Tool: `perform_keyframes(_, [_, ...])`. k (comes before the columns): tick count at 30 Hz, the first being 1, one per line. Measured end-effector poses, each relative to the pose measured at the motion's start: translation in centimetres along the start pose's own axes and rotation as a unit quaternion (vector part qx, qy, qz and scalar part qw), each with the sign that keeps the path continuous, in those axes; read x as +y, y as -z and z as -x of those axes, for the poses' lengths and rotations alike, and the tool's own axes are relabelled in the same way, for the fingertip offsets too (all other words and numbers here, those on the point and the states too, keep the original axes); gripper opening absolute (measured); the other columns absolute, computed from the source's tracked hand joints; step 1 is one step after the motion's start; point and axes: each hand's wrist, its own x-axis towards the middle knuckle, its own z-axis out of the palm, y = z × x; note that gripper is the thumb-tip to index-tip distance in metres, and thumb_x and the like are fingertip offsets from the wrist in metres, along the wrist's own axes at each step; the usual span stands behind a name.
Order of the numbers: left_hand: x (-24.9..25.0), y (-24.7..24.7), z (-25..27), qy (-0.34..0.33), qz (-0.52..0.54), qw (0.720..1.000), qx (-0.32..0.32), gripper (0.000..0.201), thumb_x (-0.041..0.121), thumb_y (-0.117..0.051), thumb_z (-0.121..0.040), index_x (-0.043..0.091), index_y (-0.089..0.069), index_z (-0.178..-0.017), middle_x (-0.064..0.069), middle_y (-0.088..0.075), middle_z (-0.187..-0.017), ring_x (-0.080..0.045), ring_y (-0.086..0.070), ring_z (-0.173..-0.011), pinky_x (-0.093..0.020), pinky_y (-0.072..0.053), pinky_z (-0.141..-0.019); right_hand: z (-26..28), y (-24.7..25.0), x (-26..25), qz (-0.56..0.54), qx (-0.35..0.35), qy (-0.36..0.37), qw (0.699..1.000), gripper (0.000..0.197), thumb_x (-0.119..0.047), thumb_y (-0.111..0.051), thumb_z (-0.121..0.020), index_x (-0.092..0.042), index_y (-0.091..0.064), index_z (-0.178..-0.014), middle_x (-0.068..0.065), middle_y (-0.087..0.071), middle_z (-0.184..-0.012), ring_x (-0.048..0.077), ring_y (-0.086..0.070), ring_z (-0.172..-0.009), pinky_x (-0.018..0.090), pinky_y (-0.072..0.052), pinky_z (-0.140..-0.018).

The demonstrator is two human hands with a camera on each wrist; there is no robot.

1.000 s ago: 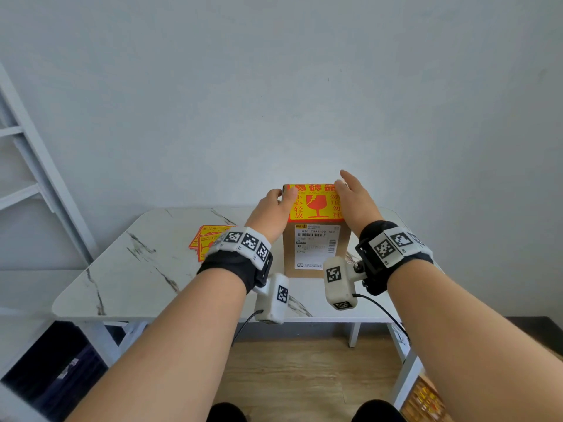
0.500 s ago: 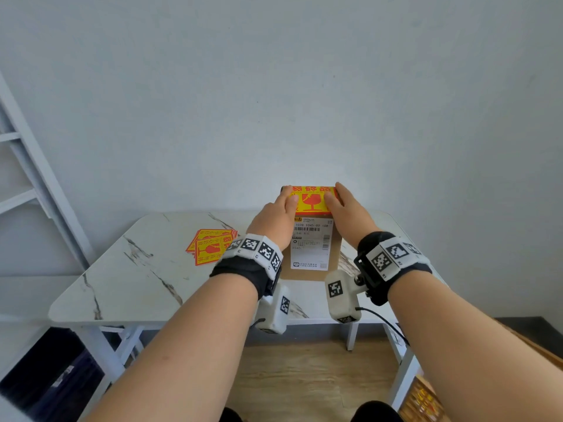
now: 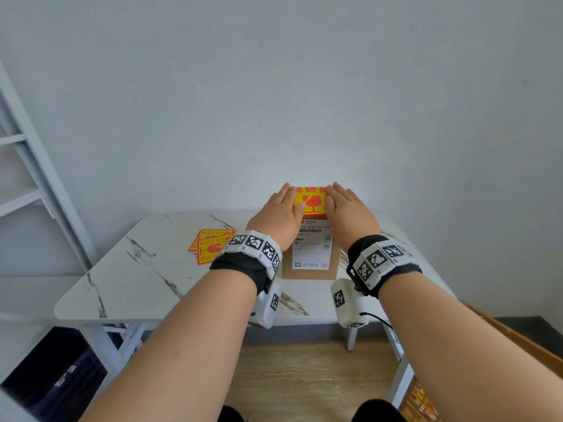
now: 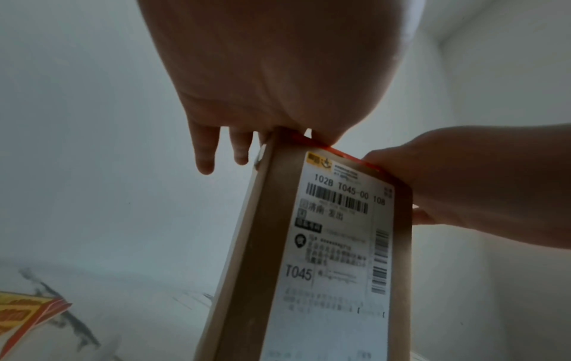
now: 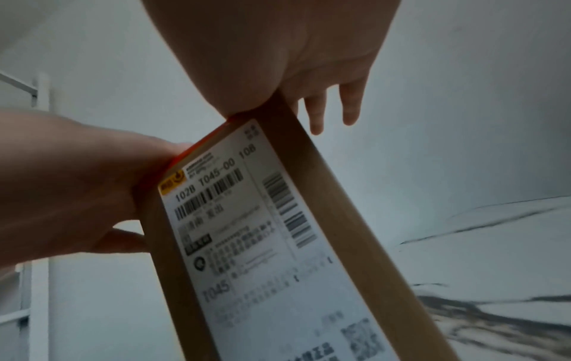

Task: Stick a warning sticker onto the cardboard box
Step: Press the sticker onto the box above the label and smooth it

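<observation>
A brown cardboard box (image 3: 335,268) stands upright on the marble table (image 3: 128,287), a white shipping label (image 3: 310,249) on its near face. A yellow and red warning sticker (image 3: 312,200) lies on its top. My left hand (image 3: 281,213) lies flat on the sticker's left part, fingers straight. My right hand (image 3: 347,210) lies flat on its right part. In the left wrist view the left hand (image 4: 271,80) sits on the box (image 4: 244,256) top, fingers hanging over the far edge. In the right wrist view the right hand (image 5: 278,48) rests likewise on the box (image 5: 336,195).
A small stack of spare warning stickers (image 3: 207,246) lies on the table left of the box. A white ladder-like frame (image 3: 33,166) stands at the far left. A plain wall rises just behind the table. A cardboard carton edge (image 3: 518,339) shows at the lower right.
Both hands have slid inward over the sticker and now lie flatter on the box top. The view has shifted, so the box appears lower and nearer.
</observation>
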Motion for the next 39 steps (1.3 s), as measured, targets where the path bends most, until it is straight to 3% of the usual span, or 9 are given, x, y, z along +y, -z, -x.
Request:
perform_keyframes(4, [0.4,0.7,-0.7,0.014,-0.007,1.0,-0.013,0.058,0.045,-0.014,-0.102,0.023,-0.009,-0.155,0.006,0.001,-0.164,-0.017,-0.002,-0.152,-0.041,-0.013,-0.123,-0.3,0.7,-0.6,-0.071,-0.055,-0.014,0.996,0.05,-0.031,-0.024,-0.104,-0.016,-0.024,-0.152,0.001,-0.016,-0.163,0.016,-0.013,-0.15,0.033,-0.014,-0.12])
perform_keyframes(10, [0.3,-0.1,0.0,0.054,0.154,0.986,0.026,0.06,0.049,-0.021,-0.101,0.018,-0.018,-0.153,-0.006,-0.03,-0.158,-0.025,-0.036,-0.142,-0.041,-0.032,-0.115,0.9,0.2,0.4,-0.261,0.02,-0.11,0.959,0.069,-0.047,-0.039,-0.097,-0.019,-0.014,-0.155,0.005,-0.023,-0.16,0.021,-0.027,-0.146,0.038,-0.025,-0.114])
perform_keyframes(14, [-0.4,-0.7,1.2,0.115,0.246,0.962,-0.012,0.086,0.075,-0.018,-0.086,0.023,-0.011,-0.154,-0.007,-0.037,-0.155,-0.03,-0.041,-0.139,-0.045,-0.032,-0.114,2.2,-0.2,1.9,-0.319,-0.038,-0.156,0.934,0.094,-0.065,-0.057,-0.081,-0.019,-0.02,-0.153,0.005,-0.038,-0.154,0.023,-0.043,-0.137,0.043,-0.037,-0.111])
perform_keyframes(17, [-0.9,-1.1,1.6,0.117,0.268,0.953,-0.081,0.108,0.093,-0.015,-0.066,0.026,-0.027,-0.149,-0.004,-0.047,-0.149,-0.03,-0.047,-0.133,-0.051,-0.038,-0.11,2.8,-0.5,2.4,-0.27,-0.07,-0.134,0.951,0.078,-0.05,-0.07,-0.079,-0.017,-0.039,-0.143,-0.003,-0.055,-0.133,0.014,-0.055,-0.113,0.019,-0.046,-0.082])
perform_keyframes(21, [-0.7,-1.0,1.8,0.132,0.183,0.966,-0.127,0.092,0.078,-0.014,-0.084,0.01,-0.04,-0.14,-0.005,-0.063,-0.101,-0.031,-0.064,-0.104,-0.047,-0.05,-0.1,1.7,-1.9,3.0,-0.18,-0.101,-0.163,0.965,0.079,-0.037,-0.076,-0.076,-0.018,-0.036,-0.143,0.008,-0.056,-0.131,0.026,-0.063,-0.109,0.034,-0.055,-0.085])
perform_keyframes(23, [-0.7,-1.2,1.3,0.127,0.182,0.968,-0.118,0.083,0.07,-0.016,-0.09,0.008,-0.044,-0.137,-0.014,-0.063,-0.121,-0.032,-0.064,-0.106,-0.046,-0.05,-0.099,0.9,-2.6,3.1,-0.155,-0.105,-0.161,0.969,0.073,-0.043,-0.073,-0.074,-0.025,-0.042,-0.137,0.008,-0.06,-0.124,0.026,-0.067,-0.098,0.044,-0.059,-0.083])
perform_keyframes(28, [-1.2,-2.1,-1.5,0.125,0.213,0.963,-0.107,0.075,0.067,-0.017,-0.092,0.016,-0.044,-0.141,-0.009,-0.056,-0.139,-0.032,-0.057,-0.12,-0.045,-0.045,-0.104,-1.3,-3.3,3.0,-0.131,-0.087,-0.134,0.978,0.047,-0.035,-0.064,-0.086,-0.025,-0.05,-0.13,0.003,-0.066,-0.12,0.024,-0.066,-0.1,0.039,-0.056,-0.084])
perform_keyframes(34, [-2.5,-3.6,-6.0,0.175,0.256,0.951,-0.008,0.071,0.063,-0.029,-0.091,0.007,-0.047,-0.131,-0.018,-0.063,-0.12,-0.033,-0.062,-0.099,-0.038,-0.051,-0.084,-5.3,-4.7,2.9,-0.159,-0.075,-0.172,0.969,0.045,-0.016,-0.054,-0.091,-0.009,-0.041,-0.133,0.01,-0.062,-0.124,0.025,-0.061,-0.099,0.032,-0.046,-0.075])
perform_keyframes(39, [-3.8,-4.0,-9.4,0.196,0.268,0.943,0.006,0.052,0.051,-0.032,-0.097,0.005,-0.046,-0.116,-0.016,-0.06,-0.096,-0.015,-0.049,-0.064,-0.027,-0.034,-0.054,-9.0,-6.4,2.4,-0.149,-0.085,-0.173,0.97,0.049,-0.01,-0.05,-0.088,-0.011,-0.041,-0.136,0.011,-0.059,-0.127,0.029,-0.062,-0.108,0.03,-0.047,-0.074])
